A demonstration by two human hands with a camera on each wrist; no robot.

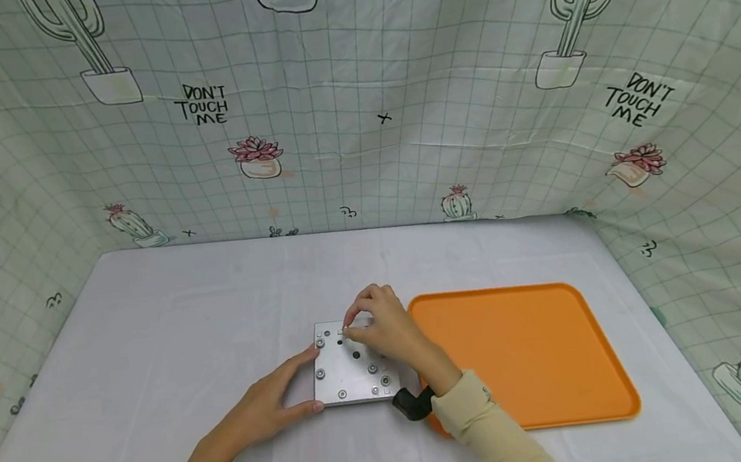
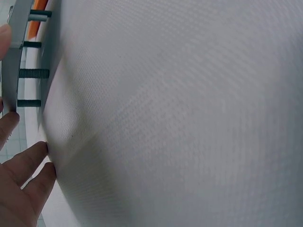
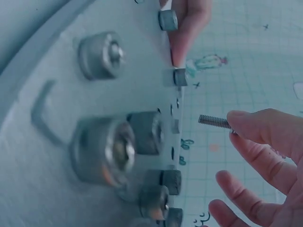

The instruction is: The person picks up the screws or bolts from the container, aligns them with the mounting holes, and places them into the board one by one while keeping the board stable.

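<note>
A silver metal plate (image 1: pixel 343 375), with several socket-head screws (image 3: pixel 102 146) standing on it and some open holes, lies in front of me in the head view. My left hand (image 1: pixel 263 409) holds the plate at its left edge, thumb by the near corner and index finger farther back. Threaded shanks (image 2: pixel 34 73) stick out beneath the plate in the left wrist view. My right hand (image 1: pixel 390 330) is over the plate's far part. Its thumb and index finger pinch a small screw (image 3: pixel 214 121), threads pointing at the plate, head hidden by the fingertips.
Right of the plate lies an orange tray (image 1: pixel 521 359), partly under my right forearm. A white cloth (image 1: pixel 212 306) covers the table. Behind and at the sides hangs a patterned curtain (image 1: pixel 362 169).
</note>
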